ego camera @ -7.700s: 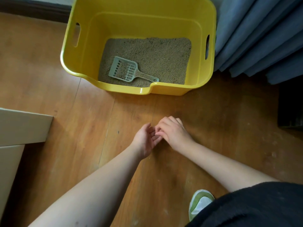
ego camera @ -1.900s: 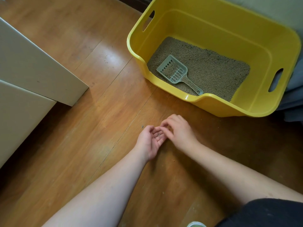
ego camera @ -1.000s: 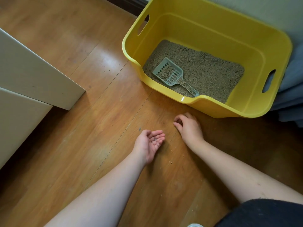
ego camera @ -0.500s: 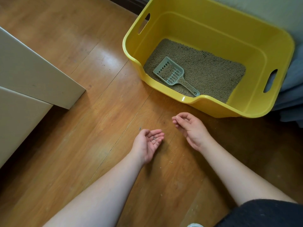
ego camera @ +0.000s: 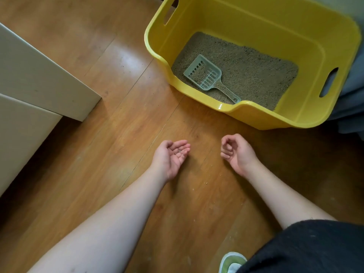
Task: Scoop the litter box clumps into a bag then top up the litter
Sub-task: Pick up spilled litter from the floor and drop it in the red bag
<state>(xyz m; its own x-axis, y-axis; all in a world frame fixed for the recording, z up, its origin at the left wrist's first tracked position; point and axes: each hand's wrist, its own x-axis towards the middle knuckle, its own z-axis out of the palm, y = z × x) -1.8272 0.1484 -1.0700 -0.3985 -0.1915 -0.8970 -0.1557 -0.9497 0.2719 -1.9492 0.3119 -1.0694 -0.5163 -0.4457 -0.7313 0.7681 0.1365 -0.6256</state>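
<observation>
The yellow litter box (ego camera: pixel 256 34) stands on the wooden floor at the upper right, holding tan litter (ego camera: pixel 256 69). A grey-green slotted scoop (ego camera: pixel 204 74) lies in the litter near the box's front wall, handle toward the notch in the rim. My left hand (ego camera: pixel 169 158) rests low over the floor in front of the box, palm up and cupped, with a few litter grains (ego camera: pixel 178 151) lying on its fingers. My right hand (ego camera: pixel 236 152) hovers to the right of it, apart, fingers curled against the thumb; whether it pinches a grain is too small to tell. No bag is in view.
A white cabinet (ego camera: pixel 39 75) stands at the left. Blue curtain folds (ego camera: pixel 352 99) hang behind the box on the right. Stray grains (ego camera: pixel 206 183) dot the floor between my arms. A green-and-white slipper (ego camera: pixel 230 262) and dark clothing (ego camera: pixel 315 247) are at the bottom right.
My right hand left the cupped left palm, touched the floor near the box, then lifted and drew back to the right with fingers curled. The left hand stayed still.
</observation>
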